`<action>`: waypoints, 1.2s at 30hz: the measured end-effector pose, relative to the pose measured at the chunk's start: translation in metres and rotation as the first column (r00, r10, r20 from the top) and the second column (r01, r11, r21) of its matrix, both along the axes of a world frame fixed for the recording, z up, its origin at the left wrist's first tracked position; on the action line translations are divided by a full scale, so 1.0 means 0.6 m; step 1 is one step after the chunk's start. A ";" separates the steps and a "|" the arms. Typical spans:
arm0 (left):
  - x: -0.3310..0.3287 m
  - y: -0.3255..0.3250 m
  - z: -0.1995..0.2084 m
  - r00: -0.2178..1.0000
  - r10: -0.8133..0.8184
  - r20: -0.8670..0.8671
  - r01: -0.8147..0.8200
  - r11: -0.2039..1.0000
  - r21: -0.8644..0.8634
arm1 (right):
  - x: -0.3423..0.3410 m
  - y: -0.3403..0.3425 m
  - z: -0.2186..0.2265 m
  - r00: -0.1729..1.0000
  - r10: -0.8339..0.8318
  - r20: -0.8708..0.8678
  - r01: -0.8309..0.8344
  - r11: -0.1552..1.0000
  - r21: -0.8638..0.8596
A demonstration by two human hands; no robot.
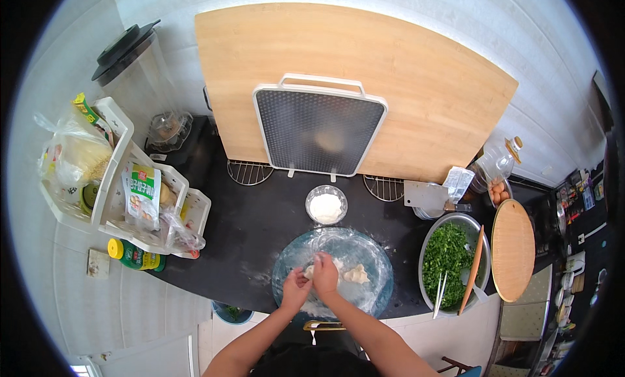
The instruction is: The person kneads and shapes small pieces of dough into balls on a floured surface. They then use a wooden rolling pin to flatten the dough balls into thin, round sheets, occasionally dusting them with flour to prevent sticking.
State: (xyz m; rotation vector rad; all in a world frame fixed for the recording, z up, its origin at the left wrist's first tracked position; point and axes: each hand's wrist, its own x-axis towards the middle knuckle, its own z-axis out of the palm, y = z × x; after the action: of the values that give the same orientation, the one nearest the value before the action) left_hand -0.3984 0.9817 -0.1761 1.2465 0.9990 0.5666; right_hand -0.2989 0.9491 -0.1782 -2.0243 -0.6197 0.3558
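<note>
My left hand (295, 290) and my right hand (325, 276) meet over a round, blue-green floured board (383, 280). Between my fingers is a small pale piece of dough (309, 271), mostly covered by them. Both hands are closed on it, the right one partly above it. Just right of my right hand, a second lump of dough (356, 274) lies on the board, uneven in shape. Beyond the board stands a clear bowl of white flour (325, 206).
A metal bowl (423, 282) of chopped greens (448, 260) stands right, with chopsticks (440, 295) and a wooden rolling pin (472, 266) across it. Past it are a round wooden board (513, 250) and a cleaver (426, 196). White baskets (117, 149) and a yellow-capped bottle (135, 254) stand left.
</note>
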 end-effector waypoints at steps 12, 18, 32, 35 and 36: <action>0.004 -0.004 0.009 0.957 -0.101 -0.270 0.150 0.975 0.166 | 0.027 -0.051 0.011 0.757 0.511 0.408 -0.491 0.856 -0.161; 0.011 -0.002 0.008 0.995 -0.081 -0.058 0.085 0.994 0.067 | 0.000 0.000 -0.016 0.943 -0.129 -0.307 0.202 0.954 0.220; -0.011 0.021 0.022 0.985 0.020 -0.172 0.013 0.981 0.191 | 0.040 -0.022 0.004 0.916 0.269 0.299 -0.247 0.963 -0.108; -0.047 0.028 0.010 0.984 0.022 -0.174 0.012 0.982 0.187 | 0.008 -0.059 0.022 0.848 0.350 0.398 -0.342 0.935 -0.096; -0.052 0.028 0.016 0.980 0.011 -0.201 0.028 0.982 0.188 | 0.002 -0.077 0.025 0.817 0.381 0.432 -0.373 0.922 -0.109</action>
State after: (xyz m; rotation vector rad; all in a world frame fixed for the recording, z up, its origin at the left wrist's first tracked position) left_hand -0.4293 0.9983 -0.1666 1.5004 1.1271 0.5468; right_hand -0.2976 0.9032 -0.1631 -2.0044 -1.3235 0.1191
